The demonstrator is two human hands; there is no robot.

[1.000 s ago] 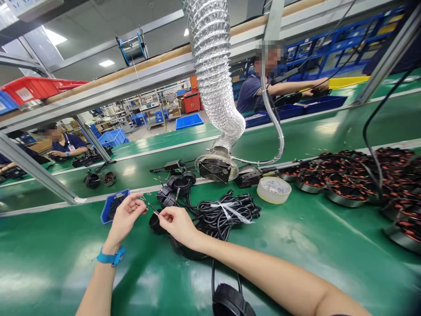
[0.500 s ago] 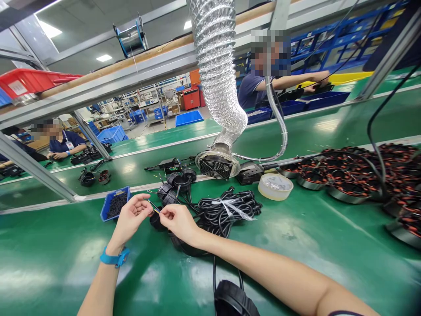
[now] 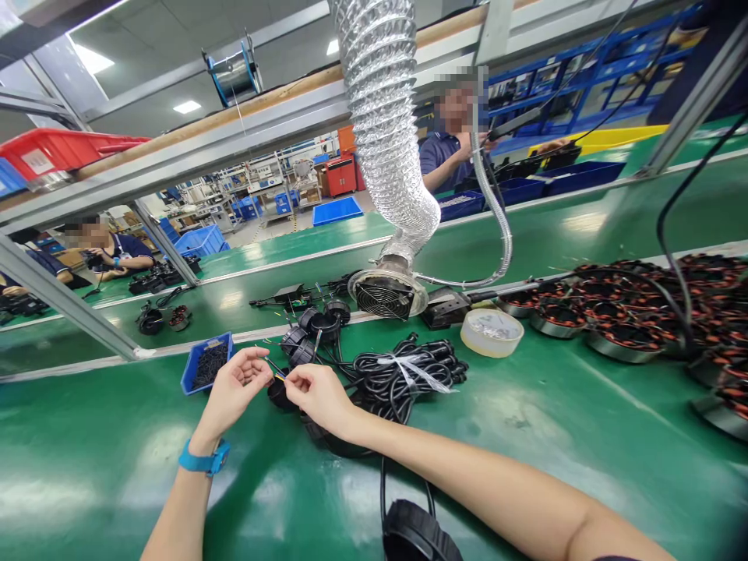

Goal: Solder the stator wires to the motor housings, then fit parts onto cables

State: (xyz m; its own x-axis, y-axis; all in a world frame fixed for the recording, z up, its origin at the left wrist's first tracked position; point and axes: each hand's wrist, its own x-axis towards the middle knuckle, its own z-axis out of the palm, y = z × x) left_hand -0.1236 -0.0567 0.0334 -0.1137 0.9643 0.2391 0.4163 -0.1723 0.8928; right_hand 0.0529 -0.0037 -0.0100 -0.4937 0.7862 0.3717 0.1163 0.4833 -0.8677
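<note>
My right hand point(image 3: 319, 393) pinches a few thin wires point(image 3: 279, 375), with yellow and blue among them, between thumb and fingertips. At the other end of this short stretch my left hand point(image 3: 237, 388), a blue band on its wrist, has thumb and forefinger closed on a dark strand of the wires; the other fingers are loosely curled. Black round plastic housings point(image 3: 301, 343) with wire ends sticking up stand just behind the hands. To the left, a small blue bin point(image 3: 188, 370) holds short black pieces. A tied bundle of black cable point(image 3: 403, 370) lies right of my right hand.
A fan hood point(image 3: 386, 294) on a silver duct point(image 3: 382, 109) hangs over the bench. A tape roll point(image 3: 492, 333) lies beside it, and many copper-wound rings point(image 3: 625, 335) cover the right side. A black round part point(image 3: 418, 534) lies at the front edge. Co-workers sit across the bench.
My hands and the wires stay almost in place. The co-worker at the back right has drawn one arm in toward the body; the one at the left has raised the hands.
</note>
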